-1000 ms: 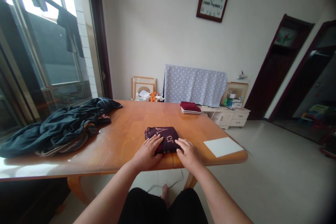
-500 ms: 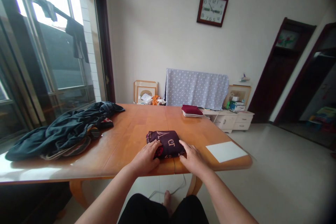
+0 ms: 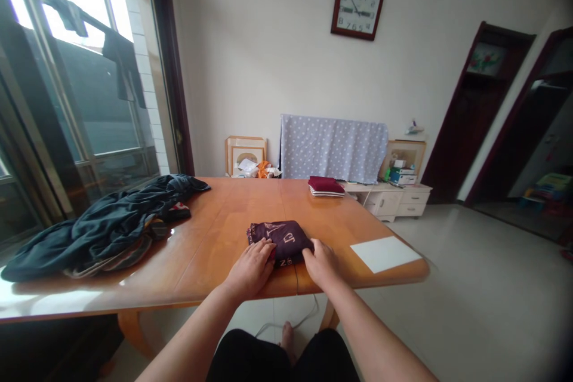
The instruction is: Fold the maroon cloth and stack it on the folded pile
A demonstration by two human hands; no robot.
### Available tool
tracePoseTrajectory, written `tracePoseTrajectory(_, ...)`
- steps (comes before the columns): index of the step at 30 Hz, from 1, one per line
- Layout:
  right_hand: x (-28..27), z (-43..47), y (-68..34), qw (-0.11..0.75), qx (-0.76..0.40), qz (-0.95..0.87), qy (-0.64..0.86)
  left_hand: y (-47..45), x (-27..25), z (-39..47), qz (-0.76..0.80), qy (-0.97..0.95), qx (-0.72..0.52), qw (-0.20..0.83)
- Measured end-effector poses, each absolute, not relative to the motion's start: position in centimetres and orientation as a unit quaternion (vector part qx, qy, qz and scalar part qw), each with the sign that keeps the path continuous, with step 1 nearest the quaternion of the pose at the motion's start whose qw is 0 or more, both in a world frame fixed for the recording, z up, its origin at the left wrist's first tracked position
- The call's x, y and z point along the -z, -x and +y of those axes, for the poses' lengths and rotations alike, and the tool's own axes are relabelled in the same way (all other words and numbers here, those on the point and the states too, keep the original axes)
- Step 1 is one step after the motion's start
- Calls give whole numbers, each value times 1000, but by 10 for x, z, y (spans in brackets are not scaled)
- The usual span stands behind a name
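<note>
A folded dark purple cloth (image 3: 286, 237) with pale printed letters lies near the front edge of the wooden table (image 3: 224, 215). Its left edge looks fringed. My left hand (image 3: 253, 265) is at its near left side, fingers together over the edge, with the thumb close to the front. On the right side, my right hand (image 3: 321, 262) pinches the cloth's edge, and its fingertips are partly hidden behind the fold. The cloth rests on the tabletop between both hands.
Dark clothes (image 3: 111, 221) are heaped on the table's left. A folded maroon cloth pile (image 3: 326, 186) sits at the far edge. White paper (image 3: 385, 253) lies near the right corner. Beyond stand a white cabinet (image 3: 409, 203) and a dotted cover (image 3: 331, 146).
My right hand has closed in on the cloth's right edge, its fingers now curled against it. The cloth's right part looks more bunched. The view has shifted slightly.
</note>
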State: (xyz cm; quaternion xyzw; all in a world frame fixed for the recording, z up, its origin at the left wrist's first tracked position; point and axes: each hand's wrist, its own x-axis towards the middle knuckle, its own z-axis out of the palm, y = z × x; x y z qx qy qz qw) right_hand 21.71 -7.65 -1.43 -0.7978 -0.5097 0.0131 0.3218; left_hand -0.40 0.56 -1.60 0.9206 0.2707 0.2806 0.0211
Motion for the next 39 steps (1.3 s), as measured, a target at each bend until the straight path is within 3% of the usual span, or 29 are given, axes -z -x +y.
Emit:
tracePoseTrajectory(4, 11, -77, -213, 307, 10, -503, 808, 5, 17, 4, 264, -922, -284, 11)
tracePoseTrajectory(8, 6, -78, -211, 325, -38, -486, 810, 5, 10, 0, 273, -922, -275, 6)
tracePoseTrajectory(15, -2, -74, -210, 413, -87, -459, 782, -16, -12, -14, 314, -901, -297, -37)
tracePoseTrajectory(26, 1, -67, -209, 566, -223, -389, 692, -22, 3, -15, 329, -895, -289, -87)
tracePoseTrajectory(30, -4, -80, -218, 542, -252, -470, 649, -16, -15, -7, 336, -900, -265, -79)
tracePoseTrajectory(35, -5, -93, -238, 431, -136, -604, 657, -10, -36, 4, 320, -908, -263, -57)
tracePoseTrajectory(39, -13, -80, -244, 438, -97, -651, 613, -5, -56, 5, 298, -925, -234, -37)
